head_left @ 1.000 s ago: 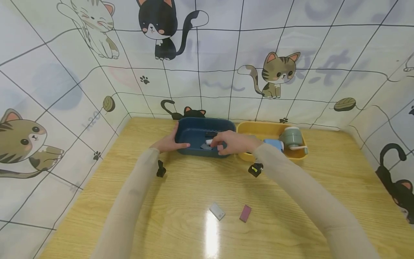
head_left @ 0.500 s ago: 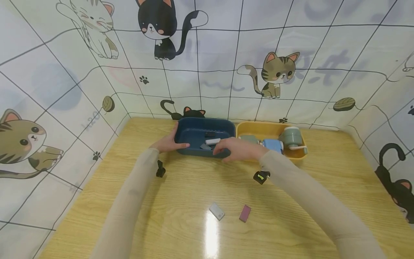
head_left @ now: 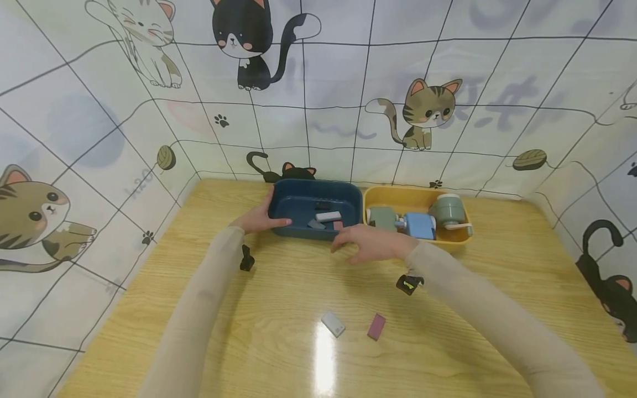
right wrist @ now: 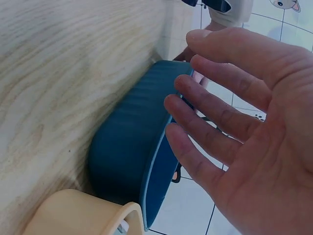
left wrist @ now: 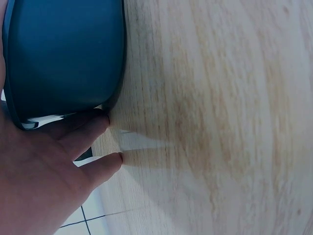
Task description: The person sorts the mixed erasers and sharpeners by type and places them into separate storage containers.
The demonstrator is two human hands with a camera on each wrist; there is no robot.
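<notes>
A dark blue bin [head_left: 318,189] stands against the wall. My left hand [head_left: 257,218] holds its left end, thumb over the rim and fingers along the outer wall; the left wrist view shows these fingers [left wrist: 88,129] at the bin's end. Just in front of the bin's right front corner hovers my right hand [head_left: 370,242], with nothing in its spread fingers [right wrist: 210,110]. Inside the bin lie a white bar [head_left: 328,216], a small grey piece [head_left: 316,224], a pink block [head_left: 338,225] and a dark block [head_left: 323,205].
Right of the blue bin, a yellow bin [head_left: 405,193] holds a green block-shaped piece [head_left: 383,218], a blue piece [head_left: 419,225] and a grey-green cylinder with a handle [head_left: 449,210]. Nearer on the table are a small white block [head_left: 333,324] and a dark pink block [head_left: 376,327].
My right hand has drawn back out of the blue bin, toward me and to the right, leaving the pink block inside. The left hand has stayed at the bin's left end.
</notes>
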